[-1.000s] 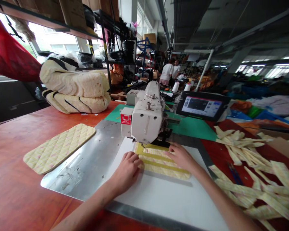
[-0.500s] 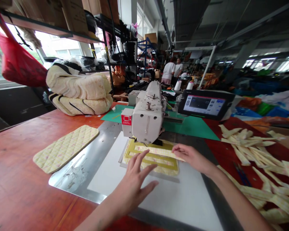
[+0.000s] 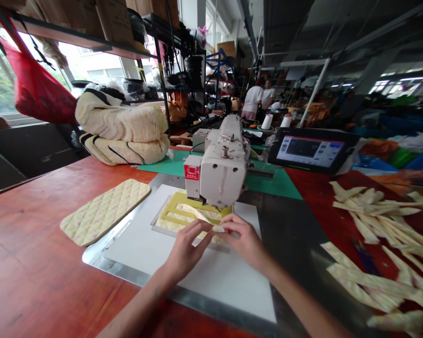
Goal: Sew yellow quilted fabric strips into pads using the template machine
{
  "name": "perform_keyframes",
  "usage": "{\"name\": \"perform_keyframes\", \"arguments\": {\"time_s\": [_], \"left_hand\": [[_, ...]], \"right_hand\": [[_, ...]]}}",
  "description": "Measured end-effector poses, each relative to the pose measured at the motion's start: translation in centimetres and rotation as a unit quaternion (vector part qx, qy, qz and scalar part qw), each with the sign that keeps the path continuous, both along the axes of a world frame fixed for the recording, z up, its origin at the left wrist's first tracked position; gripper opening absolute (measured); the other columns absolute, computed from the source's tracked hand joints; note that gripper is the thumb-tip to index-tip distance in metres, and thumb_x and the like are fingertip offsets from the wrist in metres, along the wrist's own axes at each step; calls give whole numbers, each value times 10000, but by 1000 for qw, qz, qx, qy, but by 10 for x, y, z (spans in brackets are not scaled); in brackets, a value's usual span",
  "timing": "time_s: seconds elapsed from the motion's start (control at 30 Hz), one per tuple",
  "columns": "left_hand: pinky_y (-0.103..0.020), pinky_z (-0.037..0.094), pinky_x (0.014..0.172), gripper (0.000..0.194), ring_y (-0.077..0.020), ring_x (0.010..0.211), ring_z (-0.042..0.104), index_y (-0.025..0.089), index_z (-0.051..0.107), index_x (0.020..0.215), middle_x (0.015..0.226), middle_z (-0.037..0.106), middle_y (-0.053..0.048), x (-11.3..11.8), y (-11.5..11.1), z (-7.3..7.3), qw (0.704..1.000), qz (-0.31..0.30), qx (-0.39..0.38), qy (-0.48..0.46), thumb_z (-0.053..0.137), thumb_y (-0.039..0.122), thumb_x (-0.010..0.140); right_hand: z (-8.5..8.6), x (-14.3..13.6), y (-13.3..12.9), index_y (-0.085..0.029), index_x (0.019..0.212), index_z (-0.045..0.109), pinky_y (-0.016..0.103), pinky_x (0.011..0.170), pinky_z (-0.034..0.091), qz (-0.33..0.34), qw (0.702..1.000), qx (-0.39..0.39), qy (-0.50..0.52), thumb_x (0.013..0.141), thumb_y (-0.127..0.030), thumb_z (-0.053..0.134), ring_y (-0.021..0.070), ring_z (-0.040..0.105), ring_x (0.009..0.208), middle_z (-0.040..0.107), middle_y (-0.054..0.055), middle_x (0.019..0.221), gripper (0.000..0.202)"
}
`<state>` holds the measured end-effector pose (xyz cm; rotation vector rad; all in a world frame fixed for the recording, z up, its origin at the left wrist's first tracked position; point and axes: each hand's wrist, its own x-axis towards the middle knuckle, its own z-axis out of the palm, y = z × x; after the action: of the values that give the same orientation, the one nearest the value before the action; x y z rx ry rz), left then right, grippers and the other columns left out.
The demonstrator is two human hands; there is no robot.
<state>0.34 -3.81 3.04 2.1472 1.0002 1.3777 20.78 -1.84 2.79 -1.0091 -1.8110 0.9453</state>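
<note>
A narrow pale yellow fabric strip (image 3: 196, 212) runs from a slot of the olive-yellow template (image 3: 172, 206) toward me, its near end lifted. My left hand (image 3: 190, 244) pinches that end, and my right hand (image 3: 243, 237) pinches it from the other side, fingertips almost meeting. Beneath the template is a quilted yellow piece (image 3: 169, 224) on a white plate (image 3: 141, 251). The white sewing machine head (image 3: 222, 178) stands just behind the hands, over the template's right part. The fingers hide part of the template.
Another quilted piece (image 3: 105, 211) lies on the red table at left, with stacked quilted pieces (image 3: 123, 129) behind it. Loose strips (image 3: 373, 281) and blue-handled snips (image 3: 366, 257) lie at right. A control screen (image 3: 312, 150) stands behind them. Two people stand far back.
The plate and template have shifted left relative to the machine. My left hand has gone from spread fingers to a pinch. My right hand has moved left, and the strip's end is now raised.
</note>
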Motion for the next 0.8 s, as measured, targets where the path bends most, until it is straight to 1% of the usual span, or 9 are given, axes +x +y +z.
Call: {"name": "perform_keyframes", "arguments": {"time_s": [0.07,0.17,0.27,0.37,0.47,0.57,0.67,0.8], "left_hand": [[-249,506,764,111,-146,807,641,156,656,909,874,678,-52,-1,0,4,999,12,-41,-33,628,248,965],[-251,509,759,189,-156,802,648,149,691,870,852,691,-59,-3,4,6,993,-4,-101,-67,626,298,967],[-248,517,760,200,-159,813,653,145,710,890,866,698,-64,-1,6,3,984,-24,-143,-104,642,321,956],[-236,532,758,191,-148,804,650,140,684,918,861,686,-57,1,7,0,966,-32,-189,-173,680,331,929],[-218,532,748,199,-128,790,635,133,646,891,866,668,-54,3,9,-2,953,-49,-205,-217,691,325,920],[-213,532,725,224,-122,762,629,124,638,867,841,662,-56,2,10,-1,949,-63,-209,-226,697,335,914],[-236,547,733,249,-143,772,647,117,669,886,842,683,-72,-1,10,2,950,-63,-220,-211,692,364,914],[-261,565,775,232,-164,810,678,119,704,896,867,717,-88,-3,9,1,949,-67,-234,-200,703,351,903]], "right_hand": [[5,-5,-2,-147,913,747,185,848,517,-10,1000,4,22,858,-441,719,125,616,979,638,85,1040,301],[4,-13,-4,-129,944,709,193,839,535,-31,995,-49,85,846,-459,725,123,639,918,659,85,982,345],[-1,-18,-4,-120,968,674,181,797,538,-44,988,-91,119,833,-479,731,109,640,851,658,77,931,388],[-2,-22,-4,-120,967,652,173,781,533,-39,986,-94,130,831,-469,731,98,628,839,643,68,925,383],[-1,-27,-4,-122,964,643,178,798,530,-29,984,-103,142,846,-448,711,96,620,857,635,63,936,353],[-2,-30,-4,-119,900,633,172,790,520,-43,982,-100,154,844,-410,696,91,603,845,619,53,893,303],[-6,-31,-4,-120,853,628,172,770,515,-58,983,-83,156,841,-397,692,93,591,826,608,53,862,285],[-6,-27,-4,-129,849,650,185,809,523,-39,989,-31,142,878,-411,662,107,602,867,613,67,883,284]]}}
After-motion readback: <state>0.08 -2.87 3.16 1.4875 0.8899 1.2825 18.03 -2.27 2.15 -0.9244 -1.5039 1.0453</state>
